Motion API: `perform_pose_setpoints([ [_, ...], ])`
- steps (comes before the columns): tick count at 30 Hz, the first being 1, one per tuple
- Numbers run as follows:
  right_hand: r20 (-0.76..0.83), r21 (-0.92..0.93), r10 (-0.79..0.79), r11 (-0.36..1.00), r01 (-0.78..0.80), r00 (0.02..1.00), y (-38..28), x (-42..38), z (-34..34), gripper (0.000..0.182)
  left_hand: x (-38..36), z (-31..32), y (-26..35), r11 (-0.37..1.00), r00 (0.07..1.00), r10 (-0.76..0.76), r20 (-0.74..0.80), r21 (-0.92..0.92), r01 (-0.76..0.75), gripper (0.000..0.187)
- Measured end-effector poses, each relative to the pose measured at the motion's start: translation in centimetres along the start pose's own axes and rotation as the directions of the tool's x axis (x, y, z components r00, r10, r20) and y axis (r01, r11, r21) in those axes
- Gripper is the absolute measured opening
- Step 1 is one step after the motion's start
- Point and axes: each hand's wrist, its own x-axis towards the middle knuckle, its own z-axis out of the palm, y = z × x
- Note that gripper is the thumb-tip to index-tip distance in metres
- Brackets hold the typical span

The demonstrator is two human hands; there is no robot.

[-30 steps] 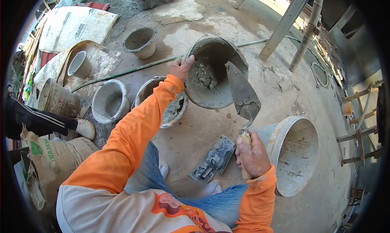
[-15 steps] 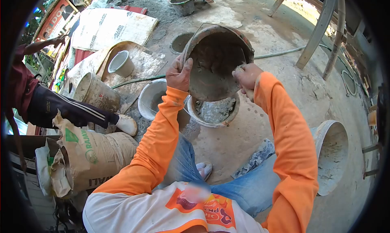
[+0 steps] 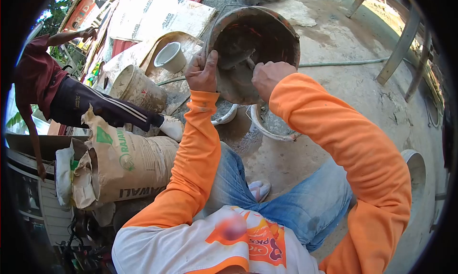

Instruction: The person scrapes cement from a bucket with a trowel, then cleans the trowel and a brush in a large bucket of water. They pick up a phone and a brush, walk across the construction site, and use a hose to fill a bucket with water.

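My left hand (image 3: 202, 71) is closed on the left rim of a tilted bucket (image 3: 281, 40), thumb on the near side. The bucket's open mouth faces me, and its inside is dark and coated with wet grey mortar. In front of the opening, my right hand (image 3: 271, 78) is closed round the handle of a trowel (image 3: 237, 60), whose blade lies against the inner wall. Below the held bucket stands another bucket (image 3: 273, 134), mostly hidden, with part of its pale rim showing. To its left a further bucket rim (image 3: 226, 117) peeks out.
A torn paper cement bag (image 3: 136, 166) lies at the left. Beyond it a person (image 3: 95, 100) in dark trousers stands near a large dirty bucket (image 3: 138, 90) and a small white pail (image 3: 170, 57). A hose (image 3: 343, 63) crosses the floor. Wooden posts (image 3: 400, 47) stand at the right.
My right hand has moved from the bucket's right side to its mouth, and the trowel blade now shows inside. The bucket sits slightly higher in view. The view has shifted right-to-left objects rightward.
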Motion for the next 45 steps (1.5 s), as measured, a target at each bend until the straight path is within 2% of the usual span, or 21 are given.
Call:
perform_pose_setpoints([
  [1,0.008,-0.111,-0.057,0.992,0.058,0.998,0.3,0.5,1.4,0.023,-0.1,0.1,0.1,0.999,0.999,0.031,-0.026,0.013,-0.031,0.037],
  [4,0.124,-0.119,-0.011,0.993,0.026,0.992,1.9,-0.4,2.3,0.026,-0.3,0.5,-0.4,0.999,0.999,0.022,-0.048,0.029,-0.020,0.039],
  [8,0.095,-0.056,0.104,0.993,-0.099,0.990,5.2,-2.7,1.6,0.030,-0.6,1.3,-0.4,0.995,0.995,-0.098,-0.037,-0.040,0.096,0.033],
  [10,-0.137,0.219,0.312,0.935,-0.278,0.940,5.7,-3.2,2.5,0.034,-0.6,2.0,-1.4,1.000,0.999,0.015,-0.048,-0.019,-0.016,0.032],
  [11,-0.153,0.312,0.374,0.896,-0.314,0.915,5.6,-2.8,2.4,0.028,-0.8,2.3,-1.4,1.000,0.999,-0.006,-0.054,-0.006,0.005,0.033],
  [16,-0.167,0.381,0.359,0.883,-0.276,0.918,5.1,0.8,5.0,0.032,-0.6,3.0,-1.3,1.000,0.999,0.025,-0.029,0.015,-0.024,0.035],
  [18,-0.154,0.405,0.345,0.877,-0.259,0.926,4.8,0.7,5.8,0.036,-0.8,2.9,-0.5,0.997,0.994,-0.065,-0.084,0.026,0.067,0.034],
  [21,-0.007,0.229,0.185,0.957,-0.178,0.983,3.7,-1.3,6.2,0.035,-0.9,3.0,-0.8,0.999,0.991,-0.039,-0.126,-0.003,0.039,0.035],
  [23,-0.031,0.205,0.176,0.965,-0.166,0.984,5.1,-1.9,6.0,0.036,-0.7,3.3,-1.6,1.000,0.991,-0.006,-0.130,-0.013,0.004,0.036],
  [24,-0.044,0.187,0.163,0.970,-0.152,0.986,5.6,-2.0,5.8,0.036,-0.8,3.4,-2.1,1.000,0.992,0.009,-0.128,-0.016,-0.011,0.023],
  [25,-0.085,0.254,0.249,0.942,-0.221,0.965,5.5,-2.1,4.6,0.037,-0.9,3.5,-2.4,1.000,0.991,0.024,-0.128,-0.017,-0.026,0.015],
  [28,-0.212,0.302,0.354,0.910,-0.283,0.911,6.0,-0.6,3.3,0.035,-0.9,3.7,-2.8,0.996,0.992,0.078,-0.102,-0.033,-0.082,0.014],
  [30,-0.179,0.286,0.379,0.903,-0.320,0.908,5.9,0.4,5.0,0.034,-1.2,3.6,-2.1,0.997,0.995,0.068,-0.069,-0.018,-0.070,0.014],
  [34,0.000,0.268,0.313,0.915,-0.301,0.950,5.1,-1.0,6.7,0.035,-1.3,3.5,-2.7,0.998,0.987,-0.008,-0.163,-0.064,-0.003,0.015],
  [36,-0.024,0.212,0.174,0.963,-0.165,0.984,6.4,-1.1,6.8,0.035,-1.0,3.6,-3.5,0.998,0.990,0.062,-0.125,-0.009,-0.063,0.014],
  [38,-0.041,0.250,0.242,0.942,-0.225,0.969,6.5,-1.1,5.0,0.033,-1.0,3.9,-3.0,0.999,0.993,0.041,-0.114,-0.002,-0.041,0.022],
  [39,-0.135,0.300,0.292,0.923,-0.242,0.947,6.9,-0.4,4.6,0.032,-1.1,3.9,-2.7,1.000,0.995,0.018,-0.101,0.011,-0.017,0.037],
  [40,-0.228,0.350,0.343,0.902,-0.252,0.911,7.3,0.1,4.3,0.032,-1.1,3.9,-2.8,1.000,0.995,0.016,-0.097,0.011,-0.015,0.037],
  [42,-0.158,0.336,0.326,0.905,-0.260,0.932,6.7,0.5,5.0,0.032,-1.1,4.1,-3.0,0.990,0.985,0.136,-0.104,0.042,-0.132,0.017],
  [43,-0.090,0.320,0.311,0.909,-0.269,0.946,5.7,0.0,5.5,0.033,-1.1,4.1,-2.8,0.991,0.986,0.131,-0.099,0.036,-0.128,0.017],
  [45,0.044,0.268,0.252,0.929,-0.255,0.967,5.0,-1.0,6.1,0.035,-1.2,3.6,-2.3,1.000,0.989,-0.024,-0.148,0.011,0.026,0.023],
])
